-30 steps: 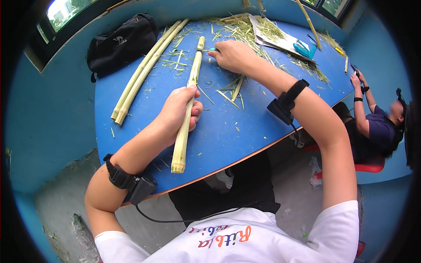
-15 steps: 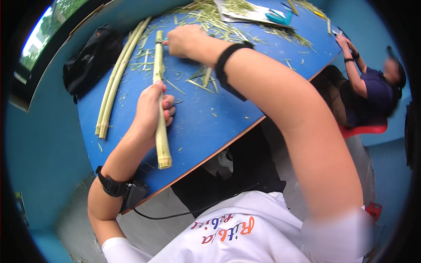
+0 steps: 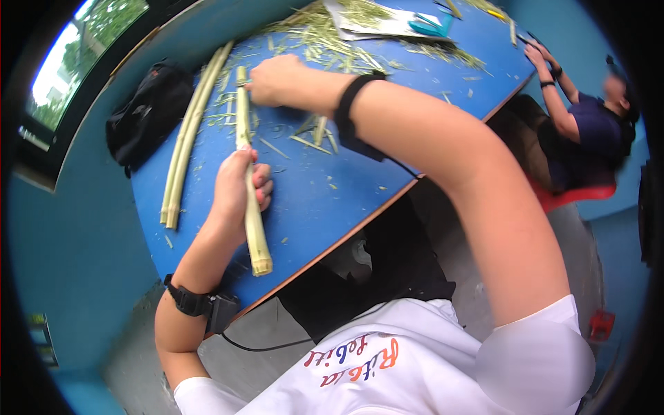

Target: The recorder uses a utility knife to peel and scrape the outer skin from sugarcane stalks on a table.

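A pale green, jointed cane stalk slants away from me over the blue table, its near end close to the front edge. Around its middle, my left hand is wrapped with curled fingers. My right hand is closed beside the stalk's far end. Whatever it grips is hidden by the hand and too small to name. Two longer cane stalks lie side by side to the left. Short peeled strips lie scattered to the right of the held stalk.
Heaped shavings cover the far side of the table. White sheets carry more shavings and a teal tool. A black bag rests at the left edge. Another person sits at the far right.
The whole view has shifted slightly, so the table and stalks appear lower. Both hands keep their places on and beside the stalk; the right remains at its far end.
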{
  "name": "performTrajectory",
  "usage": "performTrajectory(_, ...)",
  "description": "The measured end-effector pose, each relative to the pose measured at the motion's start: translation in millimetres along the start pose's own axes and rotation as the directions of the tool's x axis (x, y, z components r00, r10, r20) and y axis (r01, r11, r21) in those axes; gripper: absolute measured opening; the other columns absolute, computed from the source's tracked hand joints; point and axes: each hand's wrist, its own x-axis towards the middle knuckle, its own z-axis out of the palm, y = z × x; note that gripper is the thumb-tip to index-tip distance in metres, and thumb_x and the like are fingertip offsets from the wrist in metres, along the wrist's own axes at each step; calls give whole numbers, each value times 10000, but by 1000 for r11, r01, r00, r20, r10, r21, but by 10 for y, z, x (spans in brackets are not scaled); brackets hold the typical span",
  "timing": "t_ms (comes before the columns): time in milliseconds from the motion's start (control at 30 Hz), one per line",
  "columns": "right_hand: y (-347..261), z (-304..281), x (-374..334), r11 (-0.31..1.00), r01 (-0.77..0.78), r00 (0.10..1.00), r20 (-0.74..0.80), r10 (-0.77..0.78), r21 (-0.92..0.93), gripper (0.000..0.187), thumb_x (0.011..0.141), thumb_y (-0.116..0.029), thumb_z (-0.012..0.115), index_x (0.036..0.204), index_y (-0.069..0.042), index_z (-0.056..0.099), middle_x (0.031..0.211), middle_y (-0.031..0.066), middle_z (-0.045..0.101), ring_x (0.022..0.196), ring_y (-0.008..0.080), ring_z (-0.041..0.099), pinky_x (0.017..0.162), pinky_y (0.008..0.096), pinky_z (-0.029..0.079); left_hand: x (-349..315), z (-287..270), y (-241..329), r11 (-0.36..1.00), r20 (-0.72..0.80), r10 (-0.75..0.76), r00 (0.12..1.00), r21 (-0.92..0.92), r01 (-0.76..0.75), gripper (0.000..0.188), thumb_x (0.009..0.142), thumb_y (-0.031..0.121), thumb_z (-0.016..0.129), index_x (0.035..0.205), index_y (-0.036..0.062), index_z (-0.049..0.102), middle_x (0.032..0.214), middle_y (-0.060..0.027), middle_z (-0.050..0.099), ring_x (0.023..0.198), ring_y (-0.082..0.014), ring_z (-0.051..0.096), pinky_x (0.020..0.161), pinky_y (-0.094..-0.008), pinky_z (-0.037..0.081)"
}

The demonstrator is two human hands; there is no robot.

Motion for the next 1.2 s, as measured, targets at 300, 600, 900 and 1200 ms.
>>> performTrajectory(300, 109, -89, 103, 986, -63, 997, 42, 70, -157, 343, 769, -238, 537, 1040, -63, 654, 1030, 133, 654, 945, 278, 636, 789, 391, 507, 33, 72, -49, 981, 72, 22, 997, -192, -8, 180, 946, 282, 402, 934, 103, 410, 685, -9, 436, 470, -65, 394, 408, -191, 342)
performTrajectory(600, 280, -68, 72, 1000, -5, 994, -111, 4, -16, 252, 741, -163, 526, 867, 7, 662, 875, 215, 649, 847, 359, 633, 744, 437, 504, 124, 45, -63, 958, 107, 91, 990, -282, -58, 220, 966, 288, 391, 949, 68, 396, 635, 24, 363, 420, -32, 314, 349, -177, 286)
performTrajectory(900, 9, 101, -226, 974, 142, 989, -73, -131, 177, 208, 729, -133, 522, 784, 46, 614, 796, 255, 616, 792, 399, 605, 732, 469, 473, 186, -73, -46, 960, 53, 81, 995, -274, -63, 205, 960, 287, 389, 943, 83, 371, 631, 15, 376, 432, -49, 345, 376, -200, 310)
performTrajectory(1200, 120, -218, -323, 914, 367, 930, -36, -366, 175, 254, 784, -218, 589, 839, 29, 603, 763, 215, 601, 749, 391, 578, 682, 446, 445, 104, -97, -33, 955, 181, 89, 979, -293, -32, 281, 958, 302, 309, 1017, 42, 395, 687, -8, 407, 520, -75, 380, 477, -230, 355)
